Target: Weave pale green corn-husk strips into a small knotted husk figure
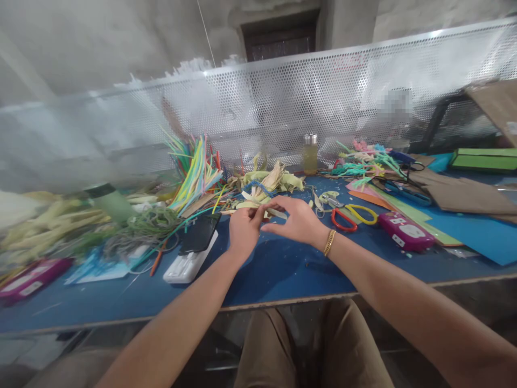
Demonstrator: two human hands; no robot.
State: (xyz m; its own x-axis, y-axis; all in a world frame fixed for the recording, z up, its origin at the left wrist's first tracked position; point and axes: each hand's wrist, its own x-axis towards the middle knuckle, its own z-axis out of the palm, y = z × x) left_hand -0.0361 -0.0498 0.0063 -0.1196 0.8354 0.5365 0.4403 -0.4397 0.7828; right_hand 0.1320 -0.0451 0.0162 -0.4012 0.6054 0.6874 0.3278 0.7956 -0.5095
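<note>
My left hand (244,230) is closed in a pinch on a pale strip of corn husk (247,205) above the blue table. My right hand (298,220) reaches in from the other side. Its index finger curves over to the left fingertips, while its thumb stands apart below. Part of the strip shows in the gap between the right thumb and fingers. Just beyond both hands lies a heap of dry corn husks (277,177) with a blue fuzzy stem across it. Scissors (346,216) with red and yellow handles rest beside my right hand.
Left of my hands a black phone (200,234) lies on a white box (189,264). Colourful pipe cleaners (196,175) stand behind it. A purple case (406,231) and coloured paper sheets (472,226) lie right. A bottle (310,154) stands before the perforated metal screen (226,108).
</note>
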